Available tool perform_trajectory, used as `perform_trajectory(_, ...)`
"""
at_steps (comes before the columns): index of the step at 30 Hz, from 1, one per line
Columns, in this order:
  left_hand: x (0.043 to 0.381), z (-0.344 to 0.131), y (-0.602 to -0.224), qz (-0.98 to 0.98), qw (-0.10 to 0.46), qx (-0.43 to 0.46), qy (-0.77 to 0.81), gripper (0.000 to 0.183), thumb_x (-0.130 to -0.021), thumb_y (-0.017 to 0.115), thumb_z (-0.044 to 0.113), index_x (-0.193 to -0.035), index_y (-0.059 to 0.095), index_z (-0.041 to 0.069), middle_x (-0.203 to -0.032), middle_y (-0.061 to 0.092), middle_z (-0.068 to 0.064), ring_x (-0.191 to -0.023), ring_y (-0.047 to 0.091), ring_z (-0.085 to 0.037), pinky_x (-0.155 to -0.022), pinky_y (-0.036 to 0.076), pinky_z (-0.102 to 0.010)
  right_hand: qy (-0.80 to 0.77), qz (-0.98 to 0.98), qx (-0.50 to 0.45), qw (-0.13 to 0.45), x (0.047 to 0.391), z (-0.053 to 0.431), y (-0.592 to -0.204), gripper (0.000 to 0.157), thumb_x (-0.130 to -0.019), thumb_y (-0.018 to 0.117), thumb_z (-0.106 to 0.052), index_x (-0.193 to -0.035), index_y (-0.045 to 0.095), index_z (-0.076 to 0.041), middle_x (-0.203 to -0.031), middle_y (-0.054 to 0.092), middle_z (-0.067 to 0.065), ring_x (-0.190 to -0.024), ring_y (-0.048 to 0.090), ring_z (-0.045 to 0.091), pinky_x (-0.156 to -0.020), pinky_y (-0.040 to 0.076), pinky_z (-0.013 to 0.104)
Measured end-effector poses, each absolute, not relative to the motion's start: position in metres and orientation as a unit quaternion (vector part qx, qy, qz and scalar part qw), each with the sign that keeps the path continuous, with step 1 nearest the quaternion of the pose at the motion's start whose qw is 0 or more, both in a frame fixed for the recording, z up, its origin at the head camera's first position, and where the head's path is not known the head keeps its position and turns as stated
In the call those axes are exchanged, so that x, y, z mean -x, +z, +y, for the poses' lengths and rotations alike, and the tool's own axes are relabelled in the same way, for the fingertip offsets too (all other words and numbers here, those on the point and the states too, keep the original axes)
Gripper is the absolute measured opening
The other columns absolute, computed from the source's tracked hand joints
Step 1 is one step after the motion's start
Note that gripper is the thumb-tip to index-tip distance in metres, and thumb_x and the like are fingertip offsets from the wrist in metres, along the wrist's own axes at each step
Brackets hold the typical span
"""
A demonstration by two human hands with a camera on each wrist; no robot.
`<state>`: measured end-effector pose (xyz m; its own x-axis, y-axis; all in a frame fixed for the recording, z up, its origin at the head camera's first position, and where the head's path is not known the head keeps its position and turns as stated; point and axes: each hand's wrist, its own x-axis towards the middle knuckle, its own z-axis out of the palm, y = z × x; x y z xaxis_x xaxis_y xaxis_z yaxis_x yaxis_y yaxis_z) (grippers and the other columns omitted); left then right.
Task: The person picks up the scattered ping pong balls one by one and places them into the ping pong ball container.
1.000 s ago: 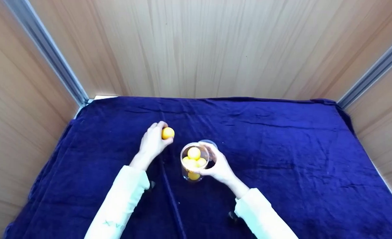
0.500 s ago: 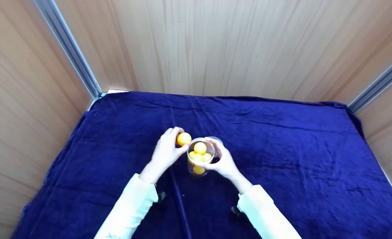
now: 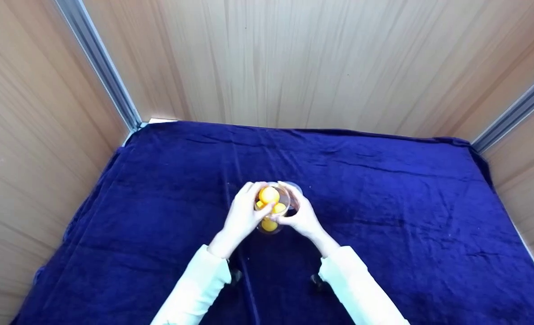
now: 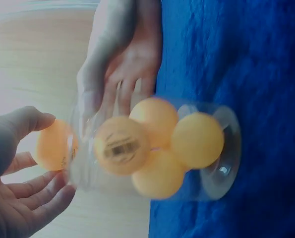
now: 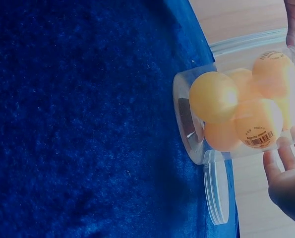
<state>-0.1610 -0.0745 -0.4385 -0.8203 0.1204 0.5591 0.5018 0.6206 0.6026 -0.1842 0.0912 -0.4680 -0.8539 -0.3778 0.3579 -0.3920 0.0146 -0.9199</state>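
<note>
A clear plastic jar [image 4: 187, 191] stands upright on the cloth, with several orange ping-pong balls [image 4: 198, 141] inside. My right hand [image 3: 303, 218] grips the jar near its rim from the right; the right wrist view shows its fingers [image 5: 283, 153] along the wall. At the jar's mouth, my left hand [image 3: 241, 212] pinches another ping-pong ball [image 4: 55, 144] between thumb and fingers. In the head view this ball [image 3: 269, 195] overlaps the opening, and the left hand covers part of the jar.
A round clear lid [image 5: 216, 188] lies behind the jar to the right, mostly hidden by the right hand in the head view. Dark blue velvet cloth [image 3: 384, 216] covers the table. Wooden panels [image 3: 294, 63] enclose the back and both sides.
My left hand has moved right with its ping-pong ball, from beside the jar to over its mouth. The right hand has kept its grip on the jar throughout. The head view has shifted slightly.
</note>
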Motion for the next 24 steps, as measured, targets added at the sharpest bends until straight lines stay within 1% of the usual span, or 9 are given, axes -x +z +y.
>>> perform_trajectory(2, 0.162, -0.072, -0.442, -0.868, 0.246, 0.181, -0.392, 0.040, -0.070, 0.072, 0.015, -0.107, 0.059, 0.007, -0.087, 0.055, -0.004, -0.080, 0.052, -0.021, -0.073, 0.044, -0.032, 0.644, -0.714, -0.272, 0.008, 0.185, 0.091, -0.469, 0.074, -0.063, 0.073, 0.007, -0.127, 0.037, 0.010, -0.126, 0.043, 0.023, -0.110, 0.044, 0.034, -0.082, 0.038, 0.055)
perform_trajectory(4, 0.163, -0.069, -0.446, -0.868, 0.251, 0.181, -0.388, 0.041, -0.070, 0.073, 0.016, -0.108, 0.059, 0.008, -0.086, 0.054, -0.004, -0.081, 0.052, -0.021, -0.073, 0.044, -0.033, 0.646, -0.711, -0.278, 0.009, 0.187, 0.090, -0.470, 0.075, -0.063, 0.073, 0.008, -0.128, 0.035, 0.011, -0.127, 0.042, 0.024, -0.111, 0.044, 0.034, -0.082, 0.037, 0.056)
perform_trajectory(8, 0.165, -0.066, -0.451, -0.871, 0.261, 0.178, -0.376, 0.044, -0.069, 0.073, 0.018, -0.109, 0.059, 0.006, -0.089, 0.056, -0.007, -0.082, 0.052, -0.023, -0.073, 0.044, -0.037, 0.646, -0.707, -0.288, 0.006, 0.189, 0.088, -0.470, 0.075, -0.065, 0.070, 0.011, -0.129, 0.031, 0.013, -0.129, 0.039, 0.026, -0.111, 0.045, 0.034, -0.085, 0.039, 0.050)
perform_trajectory(12, 0.166, -0.065, -0.454, -0.878, 0.263, 0.175, -0.359, 0.046, -0.070, 0.072, 0.023, -0.109, 0.058, 0.004, -0.098, 0.058, -0.010, -0.086, 0.053, -0.027, -0.071, 0.044, -0.042, 0.632, -0.717, -0.293, -0.003, 0.189, 0.088, -0.469, 0.076, -0.068, 0.068, 0.010, -0.132, 0.026, 0.013, -0.130, 0.036, 0.029, -0.107, 0.049, 0.035, -0.085, 0.040, 0.048)
perform_trajectory(16, 0.167, -0.065, -0.455, -0.878, 0.264, 0.176, -0.359, 0.047, -0.073, 0.070, 0.027, -0.110, 0.058, 0.002, -0.102, 0.058, -0.011, -0.090, 0.053, -0.029, -0.072, 0.044, -0.045, 0.594, -0.747, -0.298, -0.002, 0.190, 0.090, -0.469, 0.079, -0.070, 0.070, 0.003, -0.134, 0.023, 0.011, -0.130, 0.036, 0.029, -0.103, 0.051, 0.037, -0.084, 0.042, 0.048)
perform_trajectory(19, 0.166, -0.067, -0.455, -0.873, 0.268, 0.177, -0.366, 0.047, -0.074, 0.070, 0.026, -0.111, 0.058, 0.001, -0.103, 0.057, -0.012, -0.092, 0.053, -0.029, -0.075, 0.043, -0.045, 0.552, -0.778, -0.300, 0.010, 0.194, 0.096, -0.476, 0.080, -0.072, 0.072, -0.007, -0.136, 0.024, 0.006, -0.130, 0.039, 0.024, -0.106, 0.050, 0.034, -0.082, 0.043, 0.049)
perform_trajectory(22, 0.165, -0.069, -0.456, -0.869, 0.273, 0.178, -0.373, 0.046, -0.074, 0.070, 0.024, -0.112, 0.058, 0.000, -0.105, 0.056, -0.011, -0.096, 0.052, -0.028, -0.079, 0.043, -0.043, 0.511, -0.807, -0.296, 0.026, 0.200, 0.105, -0.483, 0.077, -0.073, 0.072, -0.017, -0.136, 0.030, -0.001, -0.130, 0.042, 0.018, -0.110, 0.047, 0.028, -0.081, 0.043, 0.050)
perform_trajectory(24, 0.164, -0.071, -0.456, -0.864, 0.278, 0.179, -0.379, 0.044, -0.075, 0.070, 0.021, -0.112, 0.058, 0.000, -0.107, 0.055, -0.011, -0.098, 0.052, -0.027, -0.082, 0.042, -0.041, 0.476, -0.827, -0.298, 0.039, 0.202, 0.113, -0.482, 0.073, -0.074, 0.072, -0.023, -0.134, 0.036, -0.004, -0.130, 0.044, 0.013, -0.114, 0.045, 0.023, -0.083, 0.043, 0.046)
